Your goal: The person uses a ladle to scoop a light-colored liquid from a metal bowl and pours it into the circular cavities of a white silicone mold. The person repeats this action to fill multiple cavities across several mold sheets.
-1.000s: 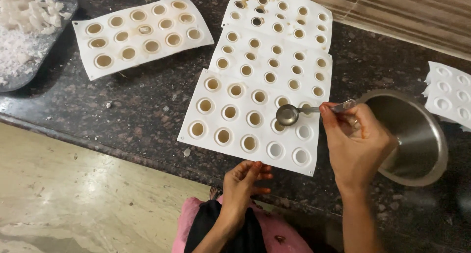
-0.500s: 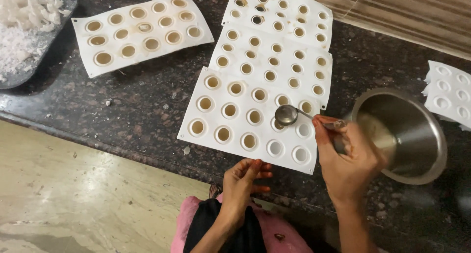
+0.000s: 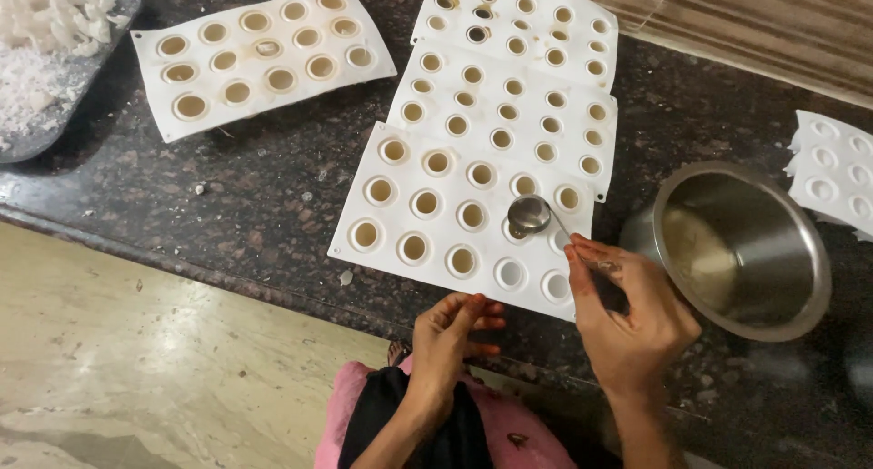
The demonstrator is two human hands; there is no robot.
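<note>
Spoon [image 3: 529, 216]: in my right hand [image 3: 627, 310], thumb and fingers pinched shut on the handle; bowl sits over the nearest white mould tray [image 3: 364, 191], above the fourth cup of its middle row.
Change: a second ago the spoon hung further toward the tray's right edge, beside the steel bowl [image 3: 741, 251]; now it has come inward and my wrist has rolled, so the bowl tips down at the cup.
Reading: I judge this to be the pour into that cup; whether liquid is running I cannot tell, the spoon hides it.
Left hand [image 3: 455, 337]: empty, fingers loosely curled, hovering just off the bench's near edge, below the tray's front edge; touching nothing. Unmoved since a second ago.
Near tray fill: pale tan filling in the left three columns and along the back row; front row's last two cups look white and empty.
Steel bowl: on the dark stone bench [image 3: 273, 205] just right of the tray, tilted toward me; a thin pale layer shows inside.
Other trays: two more filled trays [image 3: 509, 96] overlap toward the back edge; a fourth [image 3: 259, 55] lies apart at back left.
Back left corner: dark dish [image 3: 36, 132] of white flakes.
Right edge: stacked empty moulds [image 3: 832, 173].
</note>
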